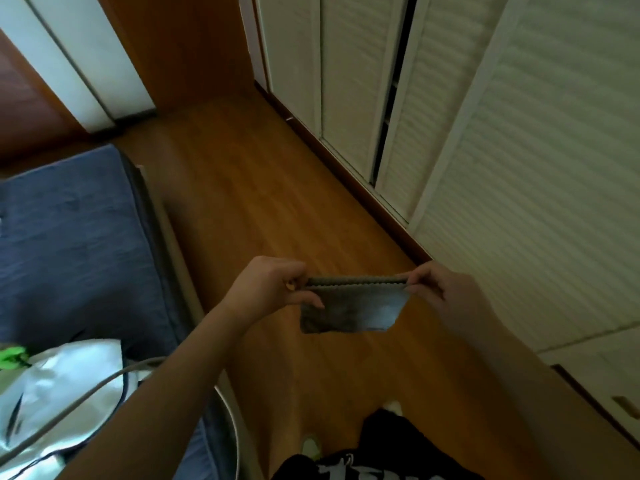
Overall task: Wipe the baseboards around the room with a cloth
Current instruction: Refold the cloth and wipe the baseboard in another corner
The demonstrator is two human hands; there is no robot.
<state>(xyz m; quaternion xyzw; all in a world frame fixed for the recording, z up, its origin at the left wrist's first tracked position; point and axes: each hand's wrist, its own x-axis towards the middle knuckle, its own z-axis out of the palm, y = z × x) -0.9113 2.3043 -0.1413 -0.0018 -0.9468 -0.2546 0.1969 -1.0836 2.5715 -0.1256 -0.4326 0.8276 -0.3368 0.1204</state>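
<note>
- Standing on a wood floor (pixel 249 188), looking down, both arms stretched out in front.
- Left hand (pixel 273 284) pinching the left top corner of a folded grey cloth (pixel 349 306), thumb and fingertips curled tight onto the edge.
- Right hand (pixel 440 289) doing the same at the right top corner, fingers curled and gripping the fabric.
- Cloth pulled taut between the two hands, held up in the air well above the floor, top edge thick and ridged, lower part hanging loose with one paler patch on the right side.
- Dark reddish baseboard (pixel 349 174) running along the foot of the white louvered closet doors (pixel 485 133) on the right, passing just behind the right hand in this view; not touched by the cloth.
- One closet door slightly ajar, dark gap showing.
- Blue bed (pixel 69 237) on the left with a shiny white bag (pixel 62 386) lying on it, strap looping toward the left arm.
- Wooden door (pixel 180 46) with white frame at the far end.
- Dark shorts with white print and light footwear visible at the bottom, pretty blurry.
</note>
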